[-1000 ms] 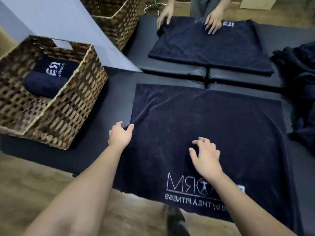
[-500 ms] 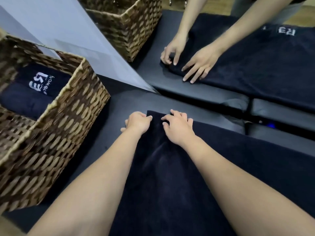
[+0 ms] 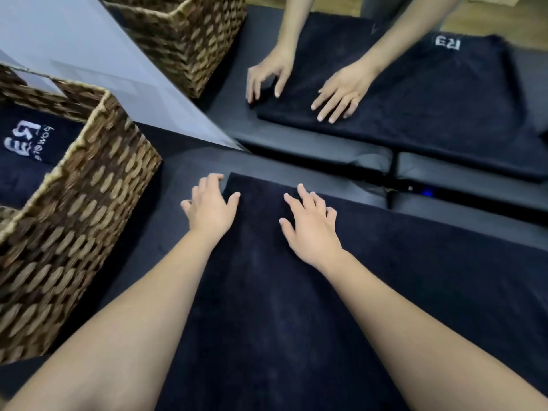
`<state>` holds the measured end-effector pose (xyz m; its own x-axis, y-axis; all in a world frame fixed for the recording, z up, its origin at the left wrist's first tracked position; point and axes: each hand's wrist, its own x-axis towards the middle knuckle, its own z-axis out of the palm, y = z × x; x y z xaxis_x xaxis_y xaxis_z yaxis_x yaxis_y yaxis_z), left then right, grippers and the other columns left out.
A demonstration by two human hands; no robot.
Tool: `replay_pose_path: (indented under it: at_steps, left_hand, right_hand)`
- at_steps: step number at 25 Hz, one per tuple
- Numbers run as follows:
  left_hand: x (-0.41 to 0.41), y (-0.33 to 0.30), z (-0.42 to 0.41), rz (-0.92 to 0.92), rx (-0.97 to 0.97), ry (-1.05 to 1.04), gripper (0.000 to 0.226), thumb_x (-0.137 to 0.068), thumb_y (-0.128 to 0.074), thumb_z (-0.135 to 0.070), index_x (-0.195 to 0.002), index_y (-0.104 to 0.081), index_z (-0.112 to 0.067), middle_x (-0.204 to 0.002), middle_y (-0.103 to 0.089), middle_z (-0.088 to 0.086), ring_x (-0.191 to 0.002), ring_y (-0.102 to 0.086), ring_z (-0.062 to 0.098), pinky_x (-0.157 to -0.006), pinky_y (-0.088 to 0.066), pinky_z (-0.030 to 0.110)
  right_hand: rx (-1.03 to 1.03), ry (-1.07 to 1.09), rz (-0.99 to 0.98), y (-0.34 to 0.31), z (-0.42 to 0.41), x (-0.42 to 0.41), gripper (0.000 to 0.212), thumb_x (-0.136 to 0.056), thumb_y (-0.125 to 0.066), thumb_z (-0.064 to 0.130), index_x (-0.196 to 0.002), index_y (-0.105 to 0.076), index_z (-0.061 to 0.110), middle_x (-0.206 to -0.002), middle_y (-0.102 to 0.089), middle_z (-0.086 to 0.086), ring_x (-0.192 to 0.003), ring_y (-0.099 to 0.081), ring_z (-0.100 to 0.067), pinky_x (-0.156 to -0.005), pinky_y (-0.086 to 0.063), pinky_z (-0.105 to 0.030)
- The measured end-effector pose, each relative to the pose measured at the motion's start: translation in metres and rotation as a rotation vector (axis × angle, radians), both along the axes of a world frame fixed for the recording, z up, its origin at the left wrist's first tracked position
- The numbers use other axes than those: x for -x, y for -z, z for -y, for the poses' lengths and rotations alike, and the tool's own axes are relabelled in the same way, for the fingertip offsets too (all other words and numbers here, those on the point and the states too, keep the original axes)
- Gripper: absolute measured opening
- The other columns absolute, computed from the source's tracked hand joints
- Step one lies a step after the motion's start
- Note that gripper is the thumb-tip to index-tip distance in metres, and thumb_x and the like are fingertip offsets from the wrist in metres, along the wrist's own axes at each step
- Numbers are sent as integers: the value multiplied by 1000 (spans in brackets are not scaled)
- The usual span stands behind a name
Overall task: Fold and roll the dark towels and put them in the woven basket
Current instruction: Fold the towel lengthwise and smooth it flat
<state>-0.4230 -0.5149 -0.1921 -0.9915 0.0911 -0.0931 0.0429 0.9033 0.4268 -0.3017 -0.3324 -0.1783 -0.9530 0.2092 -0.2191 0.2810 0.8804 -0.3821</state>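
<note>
A big dark towel (image 3: 341,292) lies flat on the black padded table (image 3: 166,185) and fills the middle and lower right of the frame. The left hand (image 3: 212,204) rests at the towel's far left corner in the middle of the frame, palm down, fingers spread and a little bent, with some fingers off the cloth on the table; it grips nothing. The right hand (image 3: 311,226) lies flat on the towel just to the right of it, fingers spread wide and holding nothing. At the left edge of the frame stands the woven basket (image 3: 89,221), and inside it lies a folded dark towel with white letters (image 3: 32,140). Behind it, in the upper left, is a pale grey board (image 3: 89,54), and past that a second woven basket (image 3: 184,40) at the top. In the upper right, another person's two hands (image 3: 344,90) press on another dark towel (image 3: 430,99) on the far table; one hand looks curled at that towel's corner, but it is too blurred to be sure
</note>
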Motion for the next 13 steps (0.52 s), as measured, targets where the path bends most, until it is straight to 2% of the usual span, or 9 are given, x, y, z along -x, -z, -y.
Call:
replay_pose_path:
  at_steps: [3, 6, 10, 13]
  left_hand:
    - [-72, -2, 41, -57, 54, 112, 47, -98, -55, -45, -139, -45, -25, -147, -48, -2, -136, -43, 22, -109, -29, 50]
    - [-159, -2, 103, -69, 120, 136, 47, -99, -53, -43, -140, -49, -20, -149, -49, 3, -139, -41, 24, -110, -29, 52]
    - [-275, 9, 183, -121, 64, 0, 42, -97, -62, -35, -132, -57, -12, -145, -52, 11, -138, -41, 33, -109, -28, 56]
    - [-352, 23, 214, -201, -50, -151, 40, -95, -66, -34, -127, -58, -12, -139, -52, 12, -132, -41, 39, -105, -31, 57]
  right_hand:
    - [-18, 38, 61, 7, -8, -102, 56, -105, -37, 48, -157, -29, 29, -169, -7, 2, -154, -7, -22, -119, -13, -46]
    - [-109, 147, 56, 12, -20, -227, 52, -104, -41, 48, -154, -37, 33, -167, -18, 7, -153, -16, -18, -116, -18, -42]
    - [-202, 494, -22, 14, -23, -393, 45, -98, -59, 40, -140, -56, 27, -156, -42, 1, -140, -38, -28, -106, -31, -51]
    - [-224, 790, -138, 22, -1, -491, 43, -94, -64, 40, -131, -63, 17, -145, -49, -11, -128, -43, -40, -104, -34, -56]
